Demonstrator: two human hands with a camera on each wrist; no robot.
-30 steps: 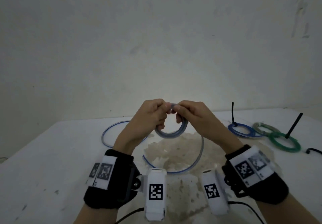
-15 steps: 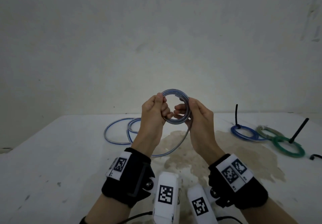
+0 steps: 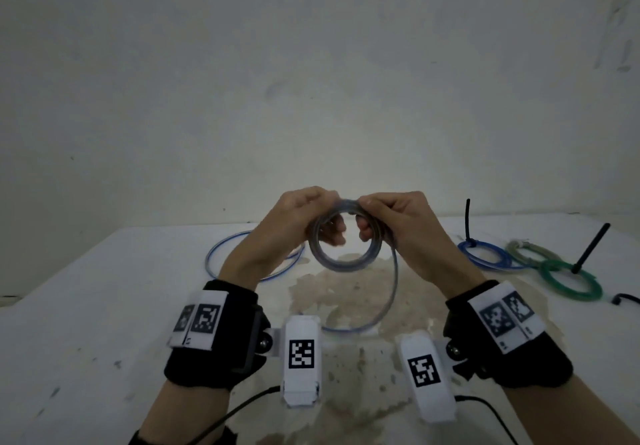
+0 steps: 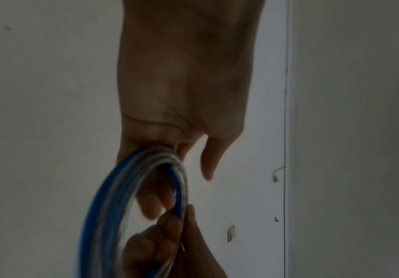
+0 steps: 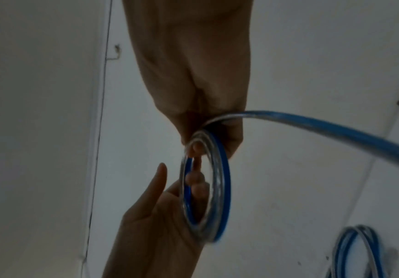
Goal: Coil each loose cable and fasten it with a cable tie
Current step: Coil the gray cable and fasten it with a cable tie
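Up above the stained white tabletop (image 3: 86,323), both hands hold one small coil of blue-and-clear cable (image 3: 346,257). Left of that coil, the loose rest of the same cable lies in wide loops on the table (image 3: 221,254). The left hand (image 3: 294,216) grips the coil's upper left with curled fingers (image 4: 153,203) passing through the ring. The right hand (image 3: 398,223) pinches the coil's top right, and a free strand (image 3: 393,292) drops from it to the table. Right of the coil lie a tied blue cable coil (image 3: 485,254), a grey-green coil (image 3: 530,254) and a green coil (image 3: 571,282), with black cable ties (image 3: 468,219) sticking up.
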